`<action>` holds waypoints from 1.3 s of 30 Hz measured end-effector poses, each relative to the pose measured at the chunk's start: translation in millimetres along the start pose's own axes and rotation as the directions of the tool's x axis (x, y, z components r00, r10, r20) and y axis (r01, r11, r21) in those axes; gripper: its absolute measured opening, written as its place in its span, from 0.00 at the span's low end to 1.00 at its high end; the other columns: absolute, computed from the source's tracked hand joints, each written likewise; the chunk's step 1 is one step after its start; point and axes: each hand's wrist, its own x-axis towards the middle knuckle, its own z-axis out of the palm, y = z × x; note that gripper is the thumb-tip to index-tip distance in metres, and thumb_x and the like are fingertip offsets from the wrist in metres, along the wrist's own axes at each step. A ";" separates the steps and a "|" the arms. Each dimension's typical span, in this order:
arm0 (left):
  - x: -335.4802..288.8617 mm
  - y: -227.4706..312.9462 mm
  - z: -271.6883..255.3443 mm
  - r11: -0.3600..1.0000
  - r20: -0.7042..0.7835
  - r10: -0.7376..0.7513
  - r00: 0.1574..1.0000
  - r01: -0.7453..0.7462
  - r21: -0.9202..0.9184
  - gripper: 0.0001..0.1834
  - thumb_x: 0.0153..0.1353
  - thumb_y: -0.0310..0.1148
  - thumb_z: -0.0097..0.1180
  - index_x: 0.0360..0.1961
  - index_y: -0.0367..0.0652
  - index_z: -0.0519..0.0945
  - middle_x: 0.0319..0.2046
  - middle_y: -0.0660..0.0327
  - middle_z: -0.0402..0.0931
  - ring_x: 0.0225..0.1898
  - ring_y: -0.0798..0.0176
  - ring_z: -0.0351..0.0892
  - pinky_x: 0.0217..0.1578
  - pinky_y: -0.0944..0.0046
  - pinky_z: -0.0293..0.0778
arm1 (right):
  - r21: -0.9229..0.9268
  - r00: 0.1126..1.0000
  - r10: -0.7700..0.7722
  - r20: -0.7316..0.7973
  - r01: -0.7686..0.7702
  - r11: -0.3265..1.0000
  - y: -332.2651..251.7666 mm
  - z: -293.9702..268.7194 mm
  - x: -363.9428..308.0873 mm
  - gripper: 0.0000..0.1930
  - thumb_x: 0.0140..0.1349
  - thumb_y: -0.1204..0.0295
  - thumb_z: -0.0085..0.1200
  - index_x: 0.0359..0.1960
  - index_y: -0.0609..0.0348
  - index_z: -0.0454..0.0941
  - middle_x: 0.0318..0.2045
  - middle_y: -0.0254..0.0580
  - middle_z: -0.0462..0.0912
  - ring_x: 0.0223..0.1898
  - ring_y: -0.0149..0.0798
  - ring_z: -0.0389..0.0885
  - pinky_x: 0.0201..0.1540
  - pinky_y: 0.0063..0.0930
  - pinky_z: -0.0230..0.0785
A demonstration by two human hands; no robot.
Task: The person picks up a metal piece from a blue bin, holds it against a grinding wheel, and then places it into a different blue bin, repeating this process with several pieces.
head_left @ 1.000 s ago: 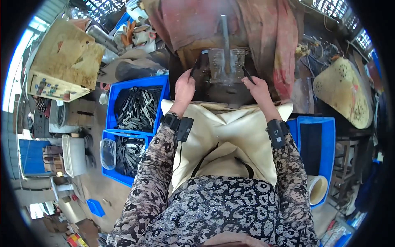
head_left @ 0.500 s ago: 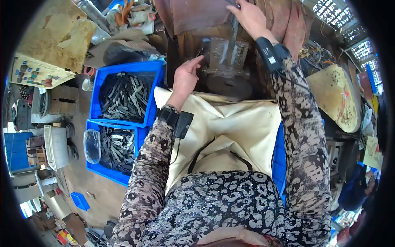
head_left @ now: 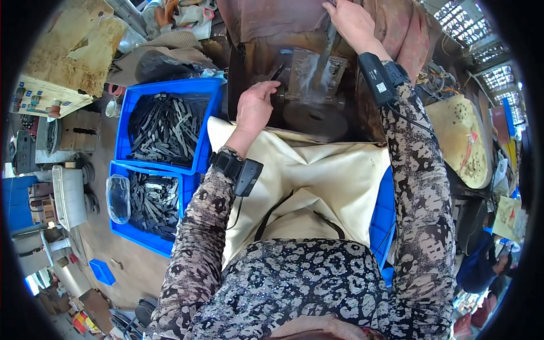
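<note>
The left hand rests with curled fingers against the left side of a grimy grey metal press block, and pinches what looks like a thin dark metal strip at the block's edge; the strip is too small and shadowed to be sure of. The right hand is raised near the top rim of the view, closed around the upper end of a dull steel upright lever that rises from the block. Just below the block lies a round dark iron disc, touching the top edge of a cream-coloured cloth apron spread over the person's lap. Each wrist carries a black strap-on device with a cable running down the patterned sleeve. To the person's left, two blue plastic crates sit one behind the other: the farther blue crate is heaped with dark flat metal strips, and the nearer blue crate holds more of them, with a clear plastic scoop lying over its left rim. Behind the block hangs a rust-brown cloth
</note>
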 end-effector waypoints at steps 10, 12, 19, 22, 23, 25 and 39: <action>0.9 6.4 1.9 0.998 -0.031 0.048 0.998 -0.047 0.049 0.14 0.54 0.18 0.51 0.39 0.42 0.82 0.34 0.54 0.81 0.36 0.51 0.80 0.38 0.59 0.76 | -0.011 0.997 -0.013 0.082 0.014 1.000 21.4 18.3 15.2 0.21 0.64 0.51 0.47 0.41 0.58 0.75 0.34 0.56 0.82 0.41 0.59 0.79 0.43 0.50 0.70; -3.0 5.3 -2.0 0.994 -0.026 0.052 0.998 -0.049 0.100 0.14 0.54 0.18 0.51 0.39 0.43 0.83 0.35 0.54 0.81 0.37 0.51 0.81 0.39 0.59 0.76 | 0.025 0.997 0.000 0.081 -0.002 1.000 15.2 18.1 10.2 0.20 0.65 0.52 0.46 0.38 0.58 0.74 0.34 0.56 0.82 0.41 0.59 0.79 0.42 0.51 0.70; -3.1 6.5 -5.1 0.985 -0.043 0.060 0.997 -0.052 0.167 0.14 0.53 0.19 0.50 0.38 0.43 0.83 0.35 0.54 0.81 0.38 0.52 0.81 0.40 0.58 0.76 | 0.045 0.995 0.016 0.101 -0.021 0.999 10.1 15.5 11.3 0.19 0.65 0.53 0.46 0.38 0.58 0.74 0.34 0.55 0.82 0.41 0.59 0.79 0.42 0.51 0.70; -2.9 7.3 -4.6 0.983 -0.042 0.057 0.997 -0.049 0.175 0.14 0.53 0.19 0.50 0.38 0.43 0.83 0.35 0.54 0.81 0.38 0.52 0.81 0.40 0.58 0.76 | 0.052 0.994 0.022 0.109 -0.028 0.998 9.8 12.8 13.3 0.19 0.65 0.53 0.46 0.39 0.58 0.74 0.34 0.55 0.82 0.41 0.59 0.79 0.42 0.51 0.70; -2.9 7.6 -5.2 0.983 -0.039 0.048 0.998 -0.040 0.177 0.14 0.53 0.19 0.50 0.38 0.43 0.83 0.35 0.55 0.81 0.38 0.52 0.81 0.40 0.58 0.76 | 0.046 0.992 0.026 0.121 -0.032 0.998 9.0 12.1 13.3 0.19 0.65 0.53 0.46 0.39 0.58 0.74 0.35 0.55 0.82 0.41 0.59 0.79 0.42 0.51 0.70; -2.2 9.1 -6.4 0.983 -0.043 0.044 0.998 -0.036 0.182 0.15 0.53 0.19 0.49 0.38 0.43 0.83 0.35 0.55 0.81 0.38 0.52 0.81 0.40 0.58 0.76 | 0.033 0.989 0.034 0.144 -0.039 0.999 7.3 9.7 13.3 0.19 0.65 0.53 0.46 0.40 0.57 0.74 0.36 0.55 0.82 0.42 0.58 0.79 0.43 0.51 0.70; -4.4 5.1 -2.8 0.946 -0.050 0.084 0.995 -0.064 0.318 0.16 0.51 0.19 0.49 0.39 0.45 0.83 0.36 0.54 0.81 0.40 0.50 0.80 0.42 0.57 0.76 | 0.128 0.990 0.087 0.113 -0.101 0.987 1.5 -7.2 -0.2 0.18 0.65 0.54 0.46 0.41 0.57 0.75 0.35 0.54 0.82 0.41 0.58 0.79 0.42 0.50 0.70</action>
